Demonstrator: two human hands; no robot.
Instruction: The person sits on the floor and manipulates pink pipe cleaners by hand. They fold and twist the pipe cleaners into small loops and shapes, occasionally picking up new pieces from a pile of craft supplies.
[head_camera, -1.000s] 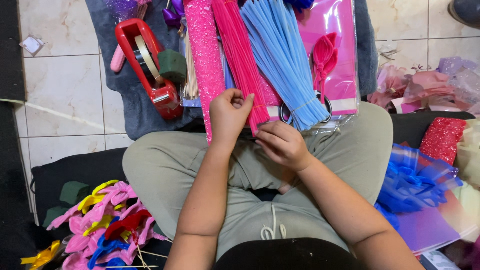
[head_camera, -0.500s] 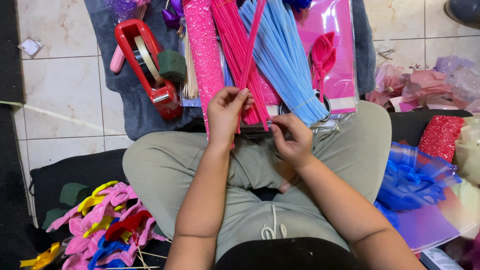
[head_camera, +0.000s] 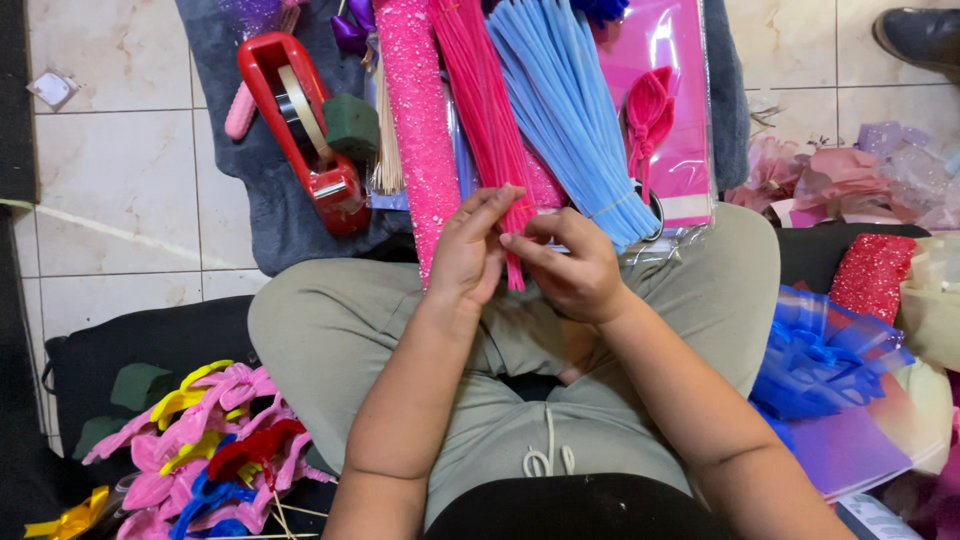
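I sit cross-legged on the floor in grey trousers. My left hand (head_camera: 468, 252) and my right hand (head_camera: 572, 266) meet above my knees and pinch a few pink pipe cleaners (head_camera: 515, 262) between the fingertips. These stems hang down from a long bundle of pink pipe cleaners (head_camera: 478, 90) lying in front of me. Beside it lies a bundle of light blue pipe cleaners (head_camera: 565, 110), held by a band near my right hand. A pink glitter roll (head_camera: 415, 120) lies to the left of the pink bundle.
A red tape dispenser (head_camera: 300, 125) and a green foam block (head_camera: 350, 125) rest on a grey cloth. A pink plastic sleeve (head_camera: 680, 110) lies at the right. Finished pink, yellow and blue bows (head_camera: 200, 440) pile at lower left; blue tulle (head_camera: 825, 360) and a red glitter piece (head_camera: 870, 275) at right.
My left hand drew a few pink stems out of the bundle and lifted them. Now both hands hold them lower, ends pointing down over my knees.
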